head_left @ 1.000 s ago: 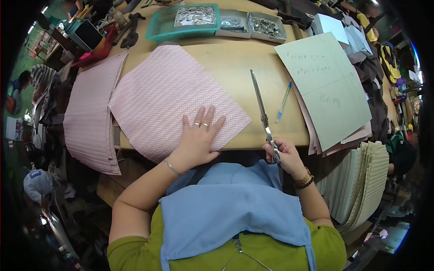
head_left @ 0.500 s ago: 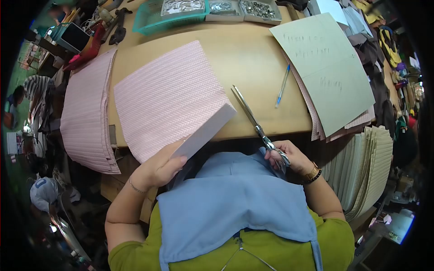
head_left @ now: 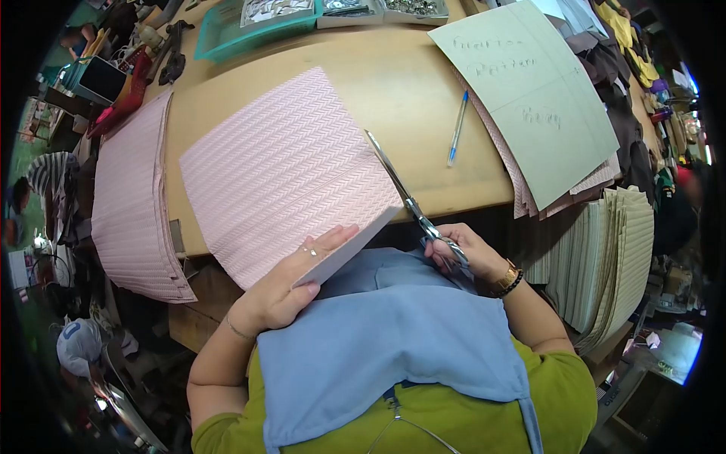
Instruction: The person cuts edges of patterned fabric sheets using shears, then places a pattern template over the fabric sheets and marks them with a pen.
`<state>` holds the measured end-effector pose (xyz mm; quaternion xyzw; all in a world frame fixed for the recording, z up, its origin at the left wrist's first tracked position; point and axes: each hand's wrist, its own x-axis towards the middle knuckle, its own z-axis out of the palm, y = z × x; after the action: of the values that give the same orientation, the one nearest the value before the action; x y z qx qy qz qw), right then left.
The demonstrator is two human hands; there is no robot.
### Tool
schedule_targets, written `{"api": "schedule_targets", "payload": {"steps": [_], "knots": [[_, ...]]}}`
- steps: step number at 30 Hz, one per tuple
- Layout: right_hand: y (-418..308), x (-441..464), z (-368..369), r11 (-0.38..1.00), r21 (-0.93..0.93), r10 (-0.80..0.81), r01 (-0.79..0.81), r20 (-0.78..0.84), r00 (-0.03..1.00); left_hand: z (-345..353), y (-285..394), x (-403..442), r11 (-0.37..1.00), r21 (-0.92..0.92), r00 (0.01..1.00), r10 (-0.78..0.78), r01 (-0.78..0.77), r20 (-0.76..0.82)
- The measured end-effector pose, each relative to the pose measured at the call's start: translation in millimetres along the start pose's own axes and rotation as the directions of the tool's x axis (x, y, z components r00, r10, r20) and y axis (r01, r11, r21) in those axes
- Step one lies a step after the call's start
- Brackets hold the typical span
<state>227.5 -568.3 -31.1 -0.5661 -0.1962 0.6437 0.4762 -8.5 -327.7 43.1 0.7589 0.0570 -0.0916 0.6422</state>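
Note:
A pink quilted sheet with a zigzag texture (head_left: 272, 151) lies partly on the table, its near right edge folded up so a pale strip of its underside shows. My left hand (head_left: 291, 284) is closed on that near edge, thumb in front and ringed fingers flat on the patterned face. In my right hand (head_left: 473, 253) is a pair of metal scissors (head_left: 416, 210), fingers through the handles. The blades point up and away, close along the sheet's right edge, and look nearly closed. Whether they touch the sheet I cannot tell.
On the wooden table (head_left: 408, 83) are a blue pen (head_left: 458, 129), a pale green card with handwriting (head_left: 529, 83) over pink sheets, and a teal basket (head_left: 219, 45). A pink stack (head_left: 130, 204) overhangs at left; cream quilted sheets (head_left: 612, 265) stand at right. People are in the left background.
The pink sheet's near corner has tilted, and my left fingers now show on its patterned face. The scissors have come closer to the sheet's right edge. The whole view has shifted slightly.

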Motion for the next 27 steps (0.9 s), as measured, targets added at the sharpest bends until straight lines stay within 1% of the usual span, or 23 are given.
{"api": "schedule_targets", "payload": {"steps": [6,9,12,15,20,27], "knots": [[-6,5,4,1.000,-0.022,-0.002,0.002,-0.021,1.000,2,-1,3,0.998,0.006,0.998,0.066,-0.067,0.018],[-8,5,4,1.000,-0.008,0.007,-0.007,-0.019,1.000,1,-11,5,0.989,0.054,0.989,0.137,-0.140,0.051],[-12,2,4,1.000,0.005,0.022,-0.022,-0.022,1.000,1,-7,6,0.989,0.086,0.992,0.113,-0.118,0.057],[-12,2,3,0.999,-0.012,0.029,-0.029,-0.023,0.999,1,-9,7,0.991,0.064,0.992,0.111,-0.115,0.065],[-10,2,5,0.998,-0.009,0.063,-0.064,-0.054,0.997,0,-8,7,0.993,0.070,0.993,0.087,-0.093,0.076],[-8,2,7,0.997,-0.009,0.071,-0.072,-0.076,0.995,0,-10,7,0.994,0.077,0.993,0.070,-0.078,0.093]]}}
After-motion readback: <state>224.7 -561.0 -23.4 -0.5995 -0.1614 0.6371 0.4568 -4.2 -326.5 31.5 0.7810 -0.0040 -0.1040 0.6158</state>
